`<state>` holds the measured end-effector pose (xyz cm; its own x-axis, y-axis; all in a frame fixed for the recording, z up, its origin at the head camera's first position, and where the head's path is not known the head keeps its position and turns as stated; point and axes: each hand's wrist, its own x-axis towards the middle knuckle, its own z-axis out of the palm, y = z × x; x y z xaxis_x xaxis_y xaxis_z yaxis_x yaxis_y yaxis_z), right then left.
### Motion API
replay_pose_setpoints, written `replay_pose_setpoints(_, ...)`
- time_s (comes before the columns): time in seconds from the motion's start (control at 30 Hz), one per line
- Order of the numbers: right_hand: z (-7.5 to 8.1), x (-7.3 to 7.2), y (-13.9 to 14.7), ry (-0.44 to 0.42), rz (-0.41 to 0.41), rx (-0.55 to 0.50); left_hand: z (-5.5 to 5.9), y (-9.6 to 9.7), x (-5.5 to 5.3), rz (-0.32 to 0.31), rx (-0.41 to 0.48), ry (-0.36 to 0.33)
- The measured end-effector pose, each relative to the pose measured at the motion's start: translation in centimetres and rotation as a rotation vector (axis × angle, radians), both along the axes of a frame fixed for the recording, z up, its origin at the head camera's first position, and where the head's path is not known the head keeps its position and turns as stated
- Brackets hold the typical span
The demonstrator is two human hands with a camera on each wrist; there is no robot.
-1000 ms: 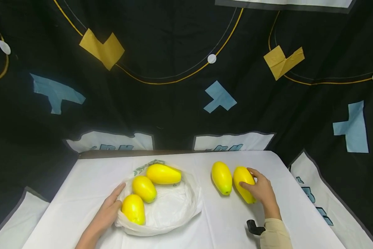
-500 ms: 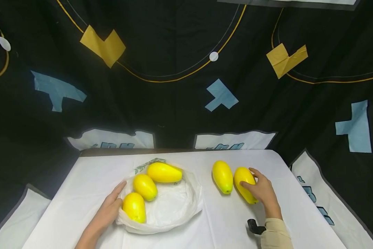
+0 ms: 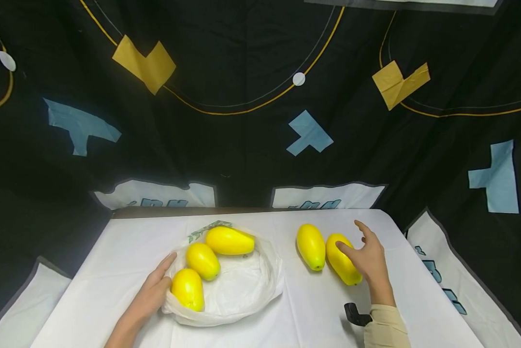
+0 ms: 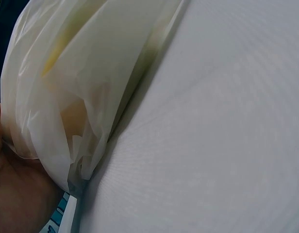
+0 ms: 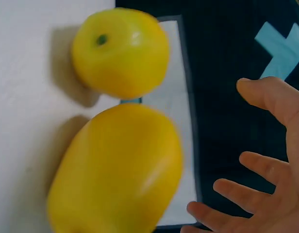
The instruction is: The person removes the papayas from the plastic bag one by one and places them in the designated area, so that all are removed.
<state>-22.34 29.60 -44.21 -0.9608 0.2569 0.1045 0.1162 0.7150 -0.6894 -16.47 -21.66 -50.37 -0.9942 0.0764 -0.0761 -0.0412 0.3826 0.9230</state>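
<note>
In the head view, my left hand (image 3: 151, 291) grips the left rim of a thin white plastic bag (image 3: 238, 316); the left wrist view has the bag's film (image 4: 91, 87) over part of the fingers. Three smooth yellow papaya-like fruits lie inside the bag: an upper one (image 3: 230, 240), a middle one (image 3: 203, 261) and a lower one (image 3: 187, 290). To the right, two more lie side by side on the table, a left fruit (image 3: 311, 247) and a right fruit (image 3: 342, 261). My right hand (image 3: 368, 256) is spread beside the right fruit, fingers apart from it in the right wrist view.
The table (image 3: 312, 314) wears a white cloth. A black curved piece (image 3: 357, 315) sticks out by the right sleeve (image 3: 386, 326). Behind the table hangs a dark curtain (image 3: 225, 159) with gold and blue patches.
My right hand has let go of the right fruit, its fingers lifting and spreading away. The left hand and bag stay in place.
</note>
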Motion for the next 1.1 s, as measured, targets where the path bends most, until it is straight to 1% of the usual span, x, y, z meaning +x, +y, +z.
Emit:
replay_pose_setpoints(0.1,1.0,0.2,-0.6,0.051,-0.002,-0.034,0.0,0.0,0.0,0.0,0.004,-0.001)
replay_pose_setpoints(0.2,2.0,0.3,-1.4,0.084,0.008,-0.062,0.0,0.0,0.0,0.0,0.004,-0.002)
replay_pose_setpoints(0.4,3.5,0.4,-2.7,0.184,0.09,-0.105,0.1,-0.1,0.0,0.002,-0.007,-0.003)
replay_pose_setpoints(0.47,3.8,0.4,-3.1,0.202,0.108,-0.112,0.1,0.0,-0.1,0.004,-0.012,0.0)
replay_pose_setpoints(0.63,4.2,0.4,-4.0,0.204,0.127,-0.11,-0.1,0.0,-0.2,0.009,-0.024,-0.004)
replay_pose_setpoints(0.8,4.1,0.6,-5.1,0.208,0.156,-0.128,-0.2,0.0,-0.1,0.01,-0.022,-0.027)
replay_pose_setpoints(0.9,4.1,0.7,-5.7,0.227,0.175,-0.129,-0.2,0.0,0.0,0.008,-0.017,-0.032)
replay_pose_setpoints(1.03,4.4,0.6,-6.6,0.262,0.226,-0.125,-0.2,0.0,0.1,0.008,-0.011,-0.033)
replay_pose_setpoints(1.1,4.7,0.5,-7.1,0.265,0.25,-0.125,-0.1,0.0,0.1,0.01,-0.013,-0.031)
